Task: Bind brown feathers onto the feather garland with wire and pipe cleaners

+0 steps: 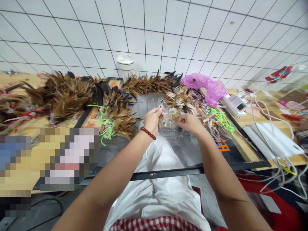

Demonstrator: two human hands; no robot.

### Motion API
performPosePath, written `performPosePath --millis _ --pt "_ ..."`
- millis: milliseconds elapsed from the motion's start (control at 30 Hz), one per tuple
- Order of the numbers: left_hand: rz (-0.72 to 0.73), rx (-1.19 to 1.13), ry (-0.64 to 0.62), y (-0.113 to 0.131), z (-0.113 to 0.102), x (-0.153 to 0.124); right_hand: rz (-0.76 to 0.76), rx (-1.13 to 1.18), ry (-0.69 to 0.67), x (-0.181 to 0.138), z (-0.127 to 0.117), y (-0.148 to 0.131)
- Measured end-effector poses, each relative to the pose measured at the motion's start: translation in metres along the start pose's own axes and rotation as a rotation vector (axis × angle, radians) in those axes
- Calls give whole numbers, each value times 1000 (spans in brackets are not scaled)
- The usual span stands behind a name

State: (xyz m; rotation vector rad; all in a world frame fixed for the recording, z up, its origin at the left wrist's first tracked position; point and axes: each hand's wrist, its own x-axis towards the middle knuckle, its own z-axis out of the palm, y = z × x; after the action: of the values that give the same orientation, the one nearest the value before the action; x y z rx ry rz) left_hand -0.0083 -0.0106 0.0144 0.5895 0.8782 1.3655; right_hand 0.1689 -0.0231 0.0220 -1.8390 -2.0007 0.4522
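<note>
My left hand, with a dark red bead bracelet at its wrist, is closed in a pinch on a small brown feather. To its right my right hand hovers over the glass tabletop with the fingers curled together; anything between them is too small to make out. Beyond the hands lies a loose pile of brown and pale feathers. A bundle of brown feathers with bright green strings rests left of my left hand.
A long brown feather strip runs along the back, near a white lidded cup. Larger feather heaps fill the left. On the right are a pink plastic bag, green strings, a white power strip and tangled cables.
</note>
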Motion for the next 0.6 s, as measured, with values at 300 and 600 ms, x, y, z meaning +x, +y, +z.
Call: performPosePath --millis 300,600 --pt "-39 14 -48 0 1 -3 83 858 93 7 -7 1" --pt "-64 13 -34 0 3 -6 166 1000 235 10 -6 1"
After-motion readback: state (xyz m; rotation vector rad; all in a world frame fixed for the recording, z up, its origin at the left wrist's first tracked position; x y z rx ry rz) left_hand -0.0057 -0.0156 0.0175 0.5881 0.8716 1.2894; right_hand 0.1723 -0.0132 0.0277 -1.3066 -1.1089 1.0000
